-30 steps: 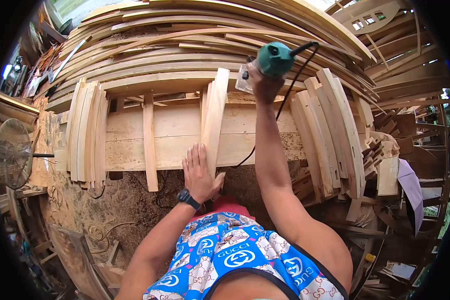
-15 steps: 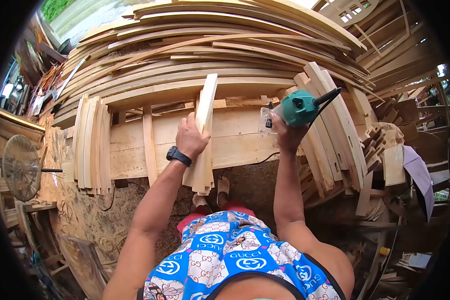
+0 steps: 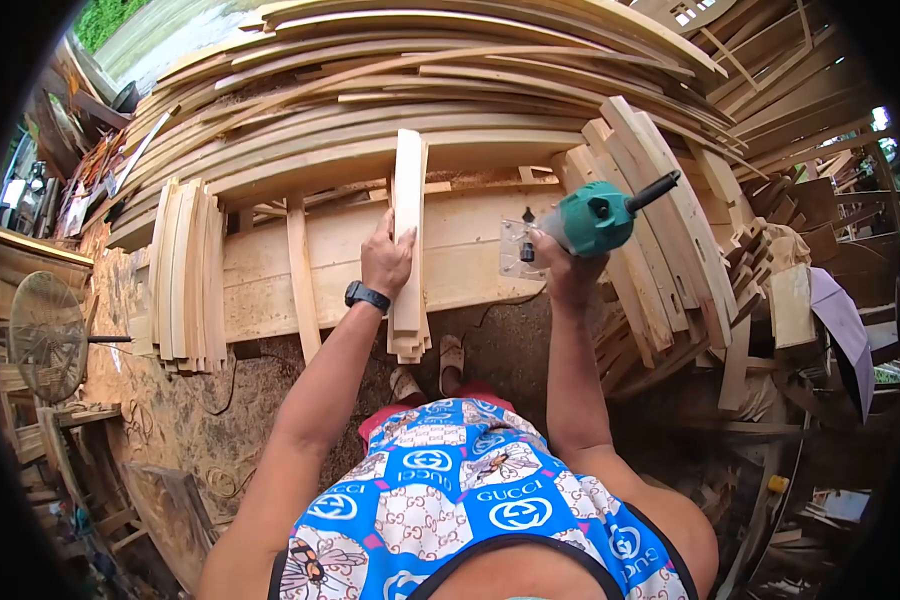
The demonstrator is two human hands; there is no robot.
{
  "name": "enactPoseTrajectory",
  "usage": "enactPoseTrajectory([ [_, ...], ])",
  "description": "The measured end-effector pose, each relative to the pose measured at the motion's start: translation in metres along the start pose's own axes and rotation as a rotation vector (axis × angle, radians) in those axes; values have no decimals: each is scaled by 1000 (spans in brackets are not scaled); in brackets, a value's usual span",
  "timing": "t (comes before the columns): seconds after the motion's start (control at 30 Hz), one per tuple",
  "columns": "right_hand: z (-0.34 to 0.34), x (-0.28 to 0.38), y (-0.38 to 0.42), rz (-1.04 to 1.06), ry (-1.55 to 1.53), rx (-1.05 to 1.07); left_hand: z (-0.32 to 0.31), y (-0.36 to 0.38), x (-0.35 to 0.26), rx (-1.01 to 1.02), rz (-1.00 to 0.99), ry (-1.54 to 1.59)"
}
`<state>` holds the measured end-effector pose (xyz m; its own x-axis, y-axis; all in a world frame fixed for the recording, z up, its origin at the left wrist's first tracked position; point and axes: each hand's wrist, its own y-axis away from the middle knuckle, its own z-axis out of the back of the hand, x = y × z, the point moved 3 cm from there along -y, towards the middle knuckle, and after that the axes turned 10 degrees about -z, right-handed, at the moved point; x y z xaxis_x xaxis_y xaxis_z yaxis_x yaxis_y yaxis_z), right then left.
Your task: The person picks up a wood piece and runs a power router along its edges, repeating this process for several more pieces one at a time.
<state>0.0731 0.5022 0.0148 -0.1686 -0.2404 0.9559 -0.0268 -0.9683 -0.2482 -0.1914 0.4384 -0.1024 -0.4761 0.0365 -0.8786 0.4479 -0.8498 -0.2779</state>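
My left hand [image 3: 385, 264], with a dark watch on the wrist, grips a pale wooden slat [image 3: 407, 190] by its edges, thumb on the right and fingers on the left. This slat lies on top of a small stack of similar slats [image 3: 409, 350], set across the workbench [image 3: 355, 245]. In my right hand [image 3: 567, 270] is a green trim router [image 3: 598, 218], held on its side over the right part of the bench. Its clear base plate [image 3: 510, 250] faces left toward the slats, apart from them. Part of the router's grip area is hidden by my fingers.
Stacked slats [image 3: 185, 280] lie across the bench's left end, and wider boards with slots [image 3: 660, 240] lean at its right. Long planks [image 3: 410, 75] are piled behind. A fan [image 3: 48, 335] stands at left. A black cord [image 3: 500, 303] runs below the bench edge.
The top slat has turned from a slant to nearly in line with the stack, with my left hand still on it. The router has shifted slightly, its base plate now showing more.
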Motion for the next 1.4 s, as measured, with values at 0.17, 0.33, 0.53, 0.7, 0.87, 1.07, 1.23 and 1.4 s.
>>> enactPoseTrajectory([
  [0.17, -29, -13, 45, -71, -99, 119, -10, 3, 17, -63, -12, -447],
  [0.33, -57, -29, 93, -142, -234, 175, -20, 2, 47, -70, -68, -287],
  [0.53, -66, -28, 129, -49, -199, 193, -26, 7, 49, -20, -112, 245],
  [0.7, -66, -30, 142, -71, -97, 187, -9, 6, 35, 96, -134, 1],
  [0.87, -71, -35, 151, -104, -115, 224, 2, 12, 49, 96, -80, 98],
  [1.07, -81, -36, 155, -73, -81, 202, -3, 11, 65, -24, -128, 140],
  [1.23, -88, -44, 163, -149, -104, 258, -6, 12, 67, -9, -147, 202],
  [1.4, -87, -34, 169, 128, 131, 330, -6, 14, 62, -19, -117, 237],
])
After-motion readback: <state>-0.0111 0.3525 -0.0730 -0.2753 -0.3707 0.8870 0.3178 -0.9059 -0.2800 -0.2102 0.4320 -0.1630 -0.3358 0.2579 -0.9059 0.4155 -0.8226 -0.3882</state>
